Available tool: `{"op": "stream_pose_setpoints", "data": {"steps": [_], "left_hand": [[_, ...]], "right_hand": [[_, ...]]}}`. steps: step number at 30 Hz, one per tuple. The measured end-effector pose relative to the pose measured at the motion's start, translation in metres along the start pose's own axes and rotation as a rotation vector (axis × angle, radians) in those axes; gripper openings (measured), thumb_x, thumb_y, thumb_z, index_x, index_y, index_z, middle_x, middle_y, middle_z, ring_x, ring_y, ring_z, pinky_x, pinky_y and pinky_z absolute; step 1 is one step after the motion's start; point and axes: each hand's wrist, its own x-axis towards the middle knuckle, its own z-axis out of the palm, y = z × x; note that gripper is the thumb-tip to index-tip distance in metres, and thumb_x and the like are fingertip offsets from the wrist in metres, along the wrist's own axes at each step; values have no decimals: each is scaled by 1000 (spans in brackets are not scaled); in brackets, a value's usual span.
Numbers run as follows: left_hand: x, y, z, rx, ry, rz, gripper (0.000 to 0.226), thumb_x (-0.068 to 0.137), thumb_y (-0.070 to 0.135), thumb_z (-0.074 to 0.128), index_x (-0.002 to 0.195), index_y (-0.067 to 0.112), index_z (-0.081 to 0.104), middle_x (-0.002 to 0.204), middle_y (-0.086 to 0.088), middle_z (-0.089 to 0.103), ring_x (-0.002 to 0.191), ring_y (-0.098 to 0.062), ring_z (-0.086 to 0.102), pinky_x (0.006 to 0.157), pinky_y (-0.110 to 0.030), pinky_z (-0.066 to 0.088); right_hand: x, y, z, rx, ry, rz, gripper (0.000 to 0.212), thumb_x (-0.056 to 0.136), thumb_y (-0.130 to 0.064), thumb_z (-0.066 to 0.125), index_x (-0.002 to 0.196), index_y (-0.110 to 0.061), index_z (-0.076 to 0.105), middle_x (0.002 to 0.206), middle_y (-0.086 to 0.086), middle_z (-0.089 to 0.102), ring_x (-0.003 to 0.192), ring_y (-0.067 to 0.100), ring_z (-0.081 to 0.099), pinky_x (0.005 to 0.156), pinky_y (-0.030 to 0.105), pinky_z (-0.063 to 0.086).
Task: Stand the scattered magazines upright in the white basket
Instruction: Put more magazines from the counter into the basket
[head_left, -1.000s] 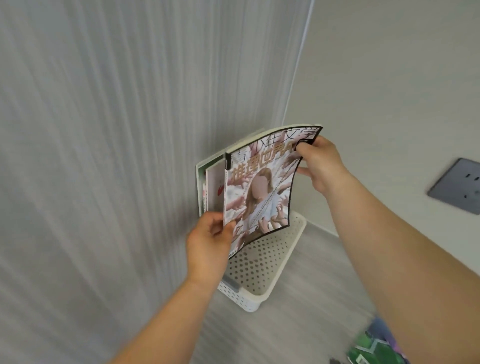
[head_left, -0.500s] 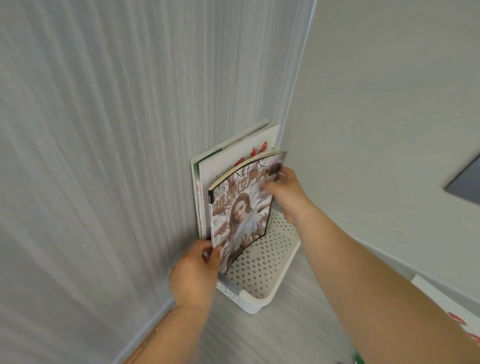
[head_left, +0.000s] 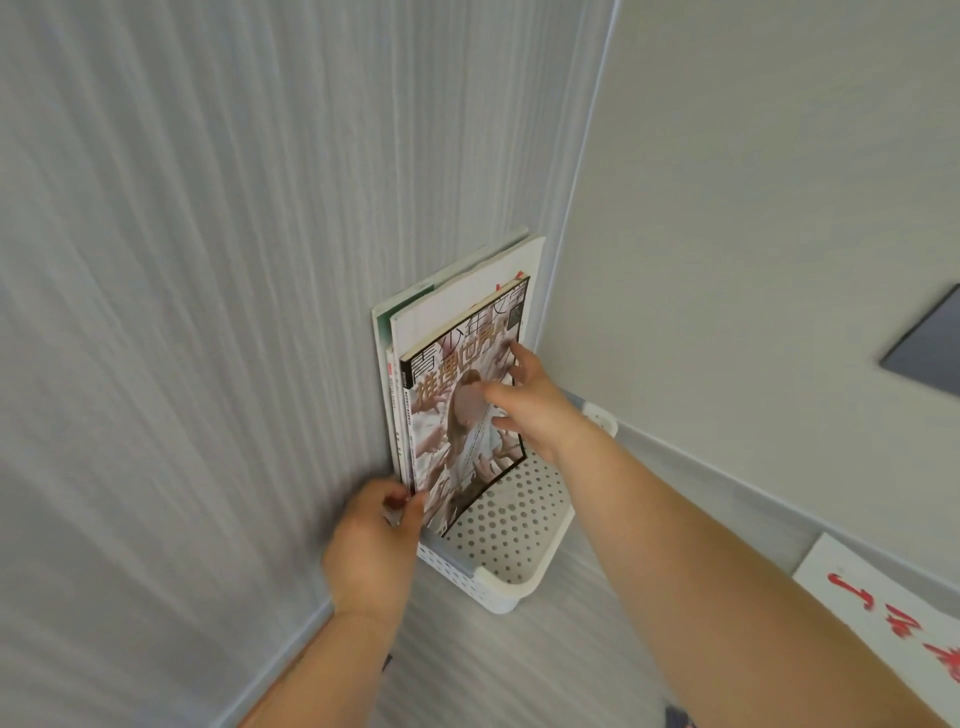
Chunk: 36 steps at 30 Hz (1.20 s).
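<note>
A white perforated basket (head_left: 514, 584) sits on the floor in the room's corner. Several magazines stand upright in it against the left wall. The front magazine (head_left: 457, 395) has a black-bordered cover with a figure and large characters. Behind it a taller white magazine (head_left: 467, 291) rises, with a green-edged one behind that. My left hand (head_left: 374, 540) pinches the front magazine's lower left corner by the basket's rim. My right hand (head_left: 530, 400) lies with spread fingers flat on the cover's right side.
A striped wall is on the left and a plain wall on the right, meeting just behind the basket. A white magazine with red characters (head_left: 893, 613) lies on the floor at the lower right. A grey wall socket (head_left: 924, 348) is on the right wall.
The front magazine has dropped down into the basket and now stands against the others. My right hand let go of its top corner and rests flat on the cover. My left hand moved lower.
</note>
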Motion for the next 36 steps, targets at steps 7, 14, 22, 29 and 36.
{"op": "stream_pose_setpoints", "data": {"steps": [7,14,22,29,36], "left_hand": [[-43,17,-11,-109,-130,144,16,77,12,63,73,27,58,62,17,54,56,-4,50,52,-23,36],[-142,23,14,57,-695,209,36,77,16,63,59,43,47,58,14,55,50,-2,50,61,-27,43],[-227,-1,57,495,-1001,413,48,82,38,54,127,29,40,137,9,44,126,-13,36,101,-21,31],[-223,42,114,444,-935,316,51,84,29,53,131,20,36,140,-6,42,125,-25,40,106,-34,34],[-218,86,167,692,-911,318,62,84,30,55,134,13,25,140,-13,38,127,-32,34,101,-39,34]], "right_hand": [[-65,8,-61,-251,187,-87,64,82,-13,59,138,-18,29,143,7,35,125,19,41,90,23,33],[-197,125,-169,-582,378,157,48,83,-16,59,129,-15,43,136,11,45,112,22,48,90,26,36],[-311,223,-210,-1020,289,501,79,80,-52,52,142,-26,12,156,1,6,143,22,7,115,43,11],[-322,254,-209,-976,323,381,73,86,-57,36,143,-30,-1,154,-1,-16,141,18,-20,115,40,-8],[-324,265,-215,-921,320,318,73,85,-56,38,143,-29,2,154,-1,-15,140,16,-21,114,37,-11]]}}
